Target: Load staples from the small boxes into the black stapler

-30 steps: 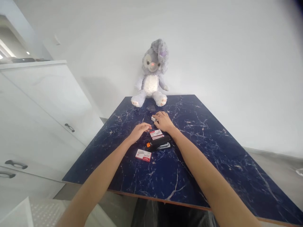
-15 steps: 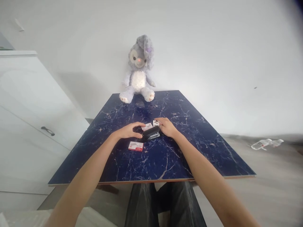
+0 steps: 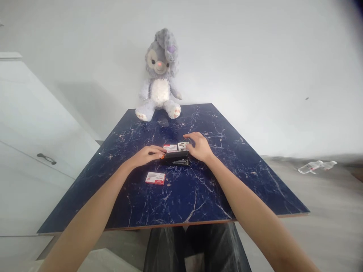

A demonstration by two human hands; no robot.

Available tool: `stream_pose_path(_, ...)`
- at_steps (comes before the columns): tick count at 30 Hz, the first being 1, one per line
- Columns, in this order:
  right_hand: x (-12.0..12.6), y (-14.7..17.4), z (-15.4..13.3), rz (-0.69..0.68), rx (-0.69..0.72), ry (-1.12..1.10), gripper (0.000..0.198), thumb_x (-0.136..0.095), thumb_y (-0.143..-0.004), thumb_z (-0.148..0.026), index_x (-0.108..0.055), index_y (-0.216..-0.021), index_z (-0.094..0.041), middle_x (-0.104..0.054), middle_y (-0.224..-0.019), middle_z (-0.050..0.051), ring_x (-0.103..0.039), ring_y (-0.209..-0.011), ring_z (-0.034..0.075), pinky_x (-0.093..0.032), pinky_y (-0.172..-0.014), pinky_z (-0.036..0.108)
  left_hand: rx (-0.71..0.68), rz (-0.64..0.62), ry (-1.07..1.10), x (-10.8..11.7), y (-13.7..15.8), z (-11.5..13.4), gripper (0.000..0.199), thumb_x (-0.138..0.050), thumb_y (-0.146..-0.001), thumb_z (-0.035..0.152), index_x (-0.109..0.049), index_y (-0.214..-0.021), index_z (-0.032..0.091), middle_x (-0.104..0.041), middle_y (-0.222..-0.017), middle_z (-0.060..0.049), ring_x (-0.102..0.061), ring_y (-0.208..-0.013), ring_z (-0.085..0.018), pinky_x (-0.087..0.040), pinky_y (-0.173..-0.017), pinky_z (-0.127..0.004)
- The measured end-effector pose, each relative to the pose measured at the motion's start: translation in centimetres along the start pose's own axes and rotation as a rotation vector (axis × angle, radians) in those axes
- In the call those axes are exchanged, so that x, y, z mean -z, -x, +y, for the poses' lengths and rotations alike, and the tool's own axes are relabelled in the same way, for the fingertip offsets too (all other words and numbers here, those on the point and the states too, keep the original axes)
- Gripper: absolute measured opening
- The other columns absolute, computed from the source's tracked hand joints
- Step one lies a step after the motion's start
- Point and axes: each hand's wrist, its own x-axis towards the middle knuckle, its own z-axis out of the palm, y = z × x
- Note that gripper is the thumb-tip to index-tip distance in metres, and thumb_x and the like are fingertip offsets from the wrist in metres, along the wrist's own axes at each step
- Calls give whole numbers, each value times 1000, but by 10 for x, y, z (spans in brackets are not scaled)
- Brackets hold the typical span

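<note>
A black stapler (image 3: 176, 155) lies crosswise on the dark blue marbled table (image 3: 227, 192). My left hand (image 3: 146, 155) is at its left end, thumb and forefinger close together there. My right hand (image 3: 200, 148) is beside the stapler's right end, its forefinger and thumb spread apart, nearest to a small white box with black print (image 3: 183, 145). Left of that box, a red-and-white staple box (image 3: 170, 147) lies right behind the stapler. Another red-and-white staple box (image 3: 155, 178) lies apart, closer to me. My fingers partly cover the stapler's ends.
A grey plush rabbit (image 3: 160, 83) sits at the table's far edge against the wall. To the left stands a white cabinet (image 3: 34, 124) with a dark handle. Clear plastic bottles (image 3: 312, 167) lie on the floor to the right.
The stapler has turned from slanted to nearly straight across. My left thumb and forefinger have drawn closer together. My right forefinger has lifted off the white box. The view has shifted slightly.
</note>
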Motion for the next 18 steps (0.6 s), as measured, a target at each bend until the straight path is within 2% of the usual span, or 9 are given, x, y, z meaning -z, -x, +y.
stream_pose_path(3, 10, 6, -26, 100, -27, -10, 32, -45, -88, -22, -68, -111, -20, -68, -108, 9, -60, -107, 27, -45, -100, 42, 10, -2, -3, 1, 0, -3, 27, -64, -86, 48, -80, -99, 31, -69, -124, -4, -59, -122, -29, -43, -109, -44)
stream_pose_path(5, 4, 15, -51, 66, 29, -36, 31, -46, -91, -29, -68, -112, -22, -68, -105, 9, -62, -103, 26, -48, -96, 42, 14, 35, -13, 1, 0, -5, 26, -67, -84, 49, -81, -95, 30, -72, -116, -4, -61, -119, -29, -43, -108, -43)
stream_pose_path(6, -2, 20, -65, 5, 114, -68, 30, -47, -91, -30, -68, -111, -23, -69, -102, 8, -63, -99, 25, -49, -93, 40, 14, 46, -15, 1, -1, -6, 26, -68, -83, 49, -81, -93, 30, -73, -112, -4, -61, -118, -29, -44, -107, -42)
stream_pose_path(8, -18, 30, -90, -204, 365, -133, 27, -49, -92, -33, -70, -109, -27, -70, -97, 4, -64, -92, 20, -50, -89, 34, 9, 35, -21, 1, 0, -6, 25, -68, -83, 49, -81, -90, 29, -74, -107, -4, -61, -117, -29, -45, -106, -41)
stream_pose_path(10, -33, 37, -107, -341, 536, -126, 27, -53, -92, -33, -69, -113, -27, -69, -105, 4, -64, -93, 20, -50, -89, 33, 7, 11, -30, 3, 1, -5, 26, -68, -83, 49, -81, -92, 29, -73, -110, -4, -61, -118, -30, -45, -106, -40)
stream_pose_path(12, -40, 39, -113, -406, 595, -82, 25, -56, -91, -33, -69, -111, -25, -68, -112, 5, -64, -96, 21, -49, -90, 34, 7, -13, -40, 6, 2, -3, 29, -67, -84, 49, -80, -100, 29, -70, -120, -5, -59, -120, -30, -44, -107, -40)
stream_pose_path(15, -38, 35, -107, -450, 548, -36, 20, -55, -92, -33, -72, -97, -22, -70, -98, 5, -65, -90, 20, -49, -90, 34, -26, -80, -80, 7, 3, 1, 37, -65, -86, 48, -74, -117, 30, -64, -131, -5, -56, -124, -29, -41, -110, -40)
stream_pose_path(18, -34, 33, -101, -446, 541, -63, 25, -58, -91, -35, -71, -105, -19, -71, -103, 8, -64, -97, 22, -47, -94, 35, -46, -95, -165, 1, 1, 4, 42, -67, -84, 47, -71, -121, 28, -63, -130, -7, -53, -125, -28, -40, -110, -41)
